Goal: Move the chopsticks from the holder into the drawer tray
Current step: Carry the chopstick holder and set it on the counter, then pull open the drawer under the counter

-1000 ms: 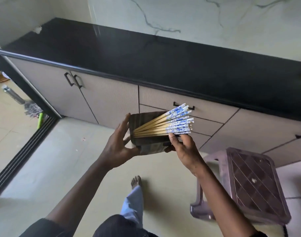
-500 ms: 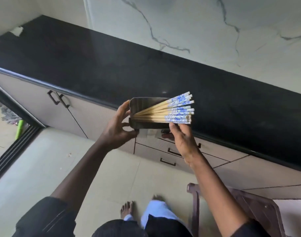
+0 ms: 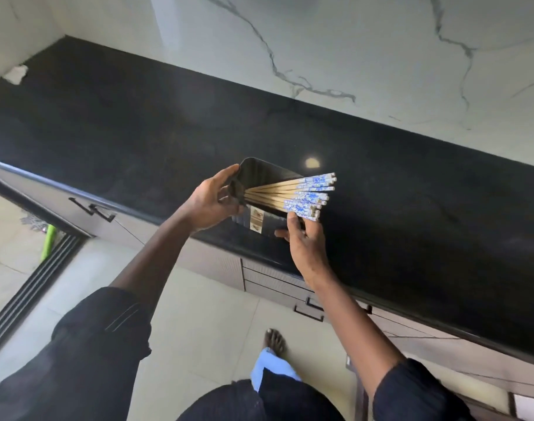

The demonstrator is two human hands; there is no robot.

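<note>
A dark rectangular holder is held tilted on its side over the front part of the black countertop. Several wooden chopsticks with blue-and-white patterned ends fan out of it toward the right. My left hand grips the holder's left end. My right hand supports the holder's lower right corner from below, fingertips just under the chopstick ends. The drawers under the counter edge are closed; no tray is visible.
A marble wall rises behind the counter. Cabinet doors with dark handles are at left, drawer handles below my right arm. A sliding-door track runs along the floor at left. My foot stands on the tiled floor.
Both hands have carried the holder with the chopsticks up from in front of the drawers to over the countertop. The view has swung upward and closer to the counter.
</note>
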